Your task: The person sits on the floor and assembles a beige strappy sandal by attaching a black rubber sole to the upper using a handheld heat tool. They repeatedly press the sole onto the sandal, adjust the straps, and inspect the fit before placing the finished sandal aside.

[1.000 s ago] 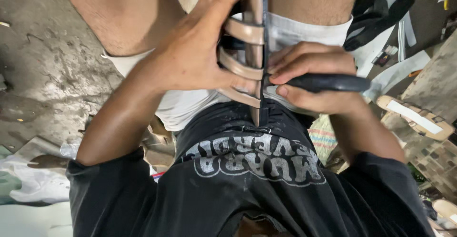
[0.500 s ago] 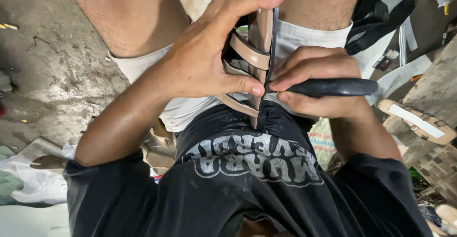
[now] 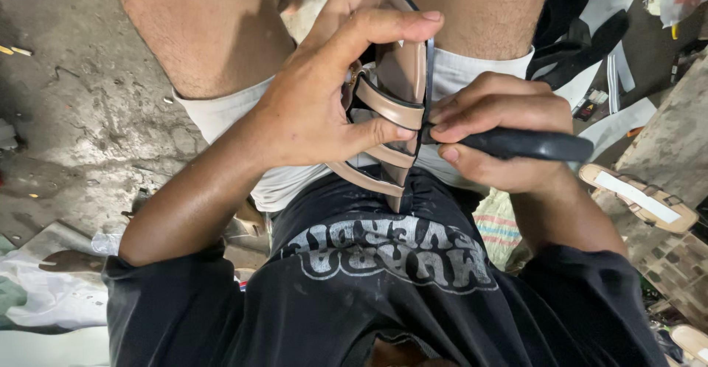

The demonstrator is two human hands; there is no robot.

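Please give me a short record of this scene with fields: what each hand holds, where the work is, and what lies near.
left hand: grips a tan strappy sandal, held on edge
right hand: holds a black-handled tool, its tip at the sandal's sole edge
place: over the person's lap, white shorts
near: another sandal on the right
floor: grey concrete

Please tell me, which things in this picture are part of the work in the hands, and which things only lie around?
In the work:
- left hand, gripping the tan strappy sandal
- right hand, holding the black-handled tool against the sandal's edge

Only lying around:
- another sandal with a pale insole, on the right
- white plastic sheet, lower left
- black straps, upper right
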